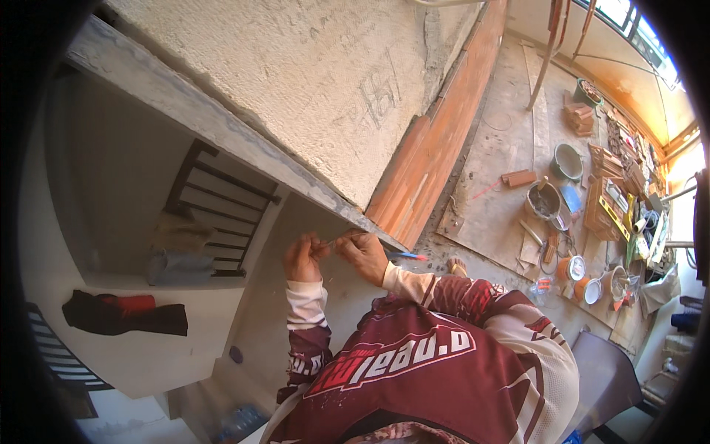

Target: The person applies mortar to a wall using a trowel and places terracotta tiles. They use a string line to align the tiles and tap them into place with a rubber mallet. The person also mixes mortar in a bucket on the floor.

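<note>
Hands point(364, 257) raised close together, curled inward, pinching thin strand point(331, 242), near rough slab point(296, 81)

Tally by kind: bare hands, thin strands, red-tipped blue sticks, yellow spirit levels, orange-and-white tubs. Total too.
Bare hands: 2
Thin strand between them: 1
Red-tipped blue stick: 1
Yellow spirit level: 1
Orange-and-white tubs: 2
Total: 7

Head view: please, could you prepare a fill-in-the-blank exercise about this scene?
1. The person's ____ hand is the one nearer the blue stick.
2. The spirit level among the tools is coloured ____.
3. The dark garment lies toward the picture's ____ edge.

Missing words: right; yellow; left.
</note>
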{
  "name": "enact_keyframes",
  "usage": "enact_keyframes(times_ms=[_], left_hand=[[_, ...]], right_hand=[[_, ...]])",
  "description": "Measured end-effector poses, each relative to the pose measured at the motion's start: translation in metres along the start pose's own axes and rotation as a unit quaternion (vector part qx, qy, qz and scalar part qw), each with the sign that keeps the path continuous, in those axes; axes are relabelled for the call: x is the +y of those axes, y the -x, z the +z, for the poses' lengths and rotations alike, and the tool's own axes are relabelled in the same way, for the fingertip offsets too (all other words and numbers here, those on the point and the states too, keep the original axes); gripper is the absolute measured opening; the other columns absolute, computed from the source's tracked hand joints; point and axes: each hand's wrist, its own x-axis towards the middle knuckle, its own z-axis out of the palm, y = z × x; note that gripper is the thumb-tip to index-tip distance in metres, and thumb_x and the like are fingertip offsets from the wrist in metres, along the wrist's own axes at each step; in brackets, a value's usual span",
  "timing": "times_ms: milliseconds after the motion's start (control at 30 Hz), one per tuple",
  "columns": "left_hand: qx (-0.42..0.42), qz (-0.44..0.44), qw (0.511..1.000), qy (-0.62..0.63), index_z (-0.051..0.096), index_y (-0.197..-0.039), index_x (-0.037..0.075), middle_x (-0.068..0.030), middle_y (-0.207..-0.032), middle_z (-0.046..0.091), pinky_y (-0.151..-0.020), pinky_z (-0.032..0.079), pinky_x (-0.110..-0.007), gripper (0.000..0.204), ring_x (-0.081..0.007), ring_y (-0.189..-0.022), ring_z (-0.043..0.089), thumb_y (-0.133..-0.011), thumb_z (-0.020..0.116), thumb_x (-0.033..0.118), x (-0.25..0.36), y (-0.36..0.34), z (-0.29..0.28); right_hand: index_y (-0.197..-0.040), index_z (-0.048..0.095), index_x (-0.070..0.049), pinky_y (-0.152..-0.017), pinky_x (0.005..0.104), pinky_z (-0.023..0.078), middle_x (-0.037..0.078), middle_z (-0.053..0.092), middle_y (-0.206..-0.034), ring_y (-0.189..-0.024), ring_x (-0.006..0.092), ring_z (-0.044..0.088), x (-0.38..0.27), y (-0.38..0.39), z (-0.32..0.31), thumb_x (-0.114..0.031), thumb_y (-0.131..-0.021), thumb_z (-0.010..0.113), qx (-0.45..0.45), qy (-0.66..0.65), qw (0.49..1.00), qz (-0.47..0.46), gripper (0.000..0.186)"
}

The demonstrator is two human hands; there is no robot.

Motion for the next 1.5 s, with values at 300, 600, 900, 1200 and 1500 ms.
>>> enact_keyframes(times_ms=[300, 600, 900, 1200, 1500], left_hand=[[0.034, 0.127, 0.977, -0.168, 0.065, -0.093, -0.001, -0.004, -0.071, 0.06, -0.055, 0.047, -0.025, 0.022, -0.0115, -0.061, 0.056, -0.095, 0.057, 0.02, 0.043, -0.022, 0.06], [-0.003, 0.397, 0.869, -0.294, 0.065, -0.092, -0.001, -0.0027, -0.076, 0.064, -0.061, 0.047, -0.025, 0.013, -0.0097, -0.066, 0.056, -0.094, 0.054, 0.006, 0.058, -0.019, 0.11], [0.039, 0.32, 0.925, -0.2, 0.069, -0.094, -0.004, -0.004, -0.088, 0.068, -0.077, 0.048, -0.027, 0.012, -0.0103, -0.082, 0.06, -0.085, 0.061, -0.001, 0.061, -0.024, 0.107], [-0.008, 0.372, 0.906, -0.203, 0.06, -0.104, 0.004, -0.0039, -0.095, 0.063, -0.072, 0.049, -0.03, 0.022, -0.0128, -0.082, 0.058, -0.088, 0.069, 0.015, 0.044, -0.042, 0.073], [0.03, 0.313, 0.927, -0.205, 0.057, -0.109, 0.004, -0.0059, -0.1, 0.061, -0.074, 0.049, -0.031, 0.031, -0.0155, -0.084, 0.058, -0.087, 0.071, 0.02, 0.056, -0.032, 0.088]], right_hand=[[-0.1, 0.065, 0.002, -0.069, 0.0313, 0.049, 0.012, 0.066, -0.083, -0.076, 0.0156, 0.06, -0.017, 0.023, -0.036, -0.025, -0.093, 0.059, -0.079, 0.183, 0.979, -0.051, 0.029], [-0.096, 0.065, 0.001, -0.064, 0.0295, 0.048, 0.008, 0.064, -0.076, -0.072, 0.0119, 0.059, -0.062, 0.042, -0.075, -0.021, -0.093, 0.06, -0.079, 0.191, 0.978, -0.02, 0.022], [-0.09, 0.062, 0.0, -0.057, 0.0252, 0.046, 0.001, 0.061, -0.07, -0.063, 0.0075, 0.054, -0.089, 0.025, -0.091, -0.018, -0.094, 0.06, -0.027, 0.167, 0.983, -0.068, 0.019], [-0.095, 0.065, 0.001, -0.061, 0.0311, 0.048, 0.01, 0.065, -0.074, -0.067, 0.0162, 0.061, -0.12, -0.001, -0.091, -0.022, -0.092, 0.06, -0.029, 0.126, 0.983, -0.13, 0.024], [-0.103, 0.065, -0.001, -0.065, 0.0332, 0.05, 0.011, 0.065, -0.079, -0.072, 0.0208, 0.064, -0.157, -0.026, -0.07, -0.02, -0.088, 0.067, -0.13, 0.147, 0.946, -0.256, 0.024]])
